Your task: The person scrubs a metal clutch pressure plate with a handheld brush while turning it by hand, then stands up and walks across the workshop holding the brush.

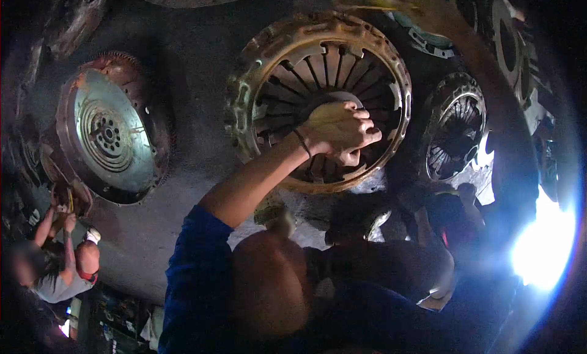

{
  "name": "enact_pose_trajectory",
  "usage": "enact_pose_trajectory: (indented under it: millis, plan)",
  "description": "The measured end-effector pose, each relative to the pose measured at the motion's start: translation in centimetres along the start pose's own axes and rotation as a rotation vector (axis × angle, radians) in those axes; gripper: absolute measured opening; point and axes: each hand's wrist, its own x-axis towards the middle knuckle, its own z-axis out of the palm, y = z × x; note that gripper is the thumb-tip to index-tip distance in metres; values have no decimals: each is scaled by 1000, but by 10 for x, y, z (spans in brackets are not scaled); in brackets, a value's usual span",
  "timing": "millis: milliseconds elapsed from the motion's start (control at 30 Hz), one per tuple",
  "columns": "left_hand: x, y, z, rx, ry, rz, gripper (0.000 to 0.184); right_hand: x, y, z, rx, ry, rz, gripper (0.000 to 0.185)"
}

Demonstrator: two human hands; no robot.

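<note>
Large clutch cover at upper centre of the frame — rust-brown rim, dark radial fingers inside — lying on the dark floor. Left hand over its middle, back of the hand showing, fingers curled into a loose fist; whether anything is gripped beneath them, cannot tell. Thin dark wristband on that wrist, blue sleeve below. Right hand at upper right, dim and blurred, beside the cover's upper rim, with a long yellowish shape reaching leftward from it; how far it is open, or whether it holds that shape, cannot tell. Left of frame: toothed flywheel, tilted in view, pale face and ring of holes showing. Right of frame: smaller clutch cover, apart from the large one. Lower left — a co-worker in grey, both hands at a metal piece. Strong glare at right edge.
</note>
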Motion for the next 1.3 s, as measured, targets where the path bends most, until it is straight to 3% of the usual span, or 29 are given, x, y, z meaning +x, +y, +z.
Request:
enact_pose_trajectory:
  millis: [100,233,433,533,667,833,933,1000,1100,1133,1233,1300]
  plan:
    - [1,-1,-1,30,11,24,38,0,10,-9,-48,-19,51,44]
    - [1,2,-4,29,-49,-24,38,7,23,18,-122,-221,146,38]
    - [-1,-1,7,56,71,19,41,23,-5,11,36,-132,55,45]
    - [-2,-2,1,37,27,17,41,32,-13,14,80,-204,165,49]
    - [-4,5,8,11,100,-16,40,-1,30,-9,-1,-315,275,52]
    - [-3,2,9,15,99,-23,41,37,-22,-1,2,-127,-16,46]
    - [-3,0,-1,46,29,-29,42,71,-70,12,-20,-130,1,43]
    - [-5,6,-5,22,-2,-77,43,55,-57,-2,-106,-126,-23,41]
    - [-6,3,3,26,123,-61,45,6,-19,-54,-468,-223,103,39]
    - [-7,5,3,40,131,-58,46,1,-3,-61,-367,-274,207,39]
    - [-5,7,-7,25,11,-89,42,31,2,-27,-156,-102,-126,44]
    - [-5,9,-10,16,13,-92,44,76,-41,2,-119,-90,-169,46]
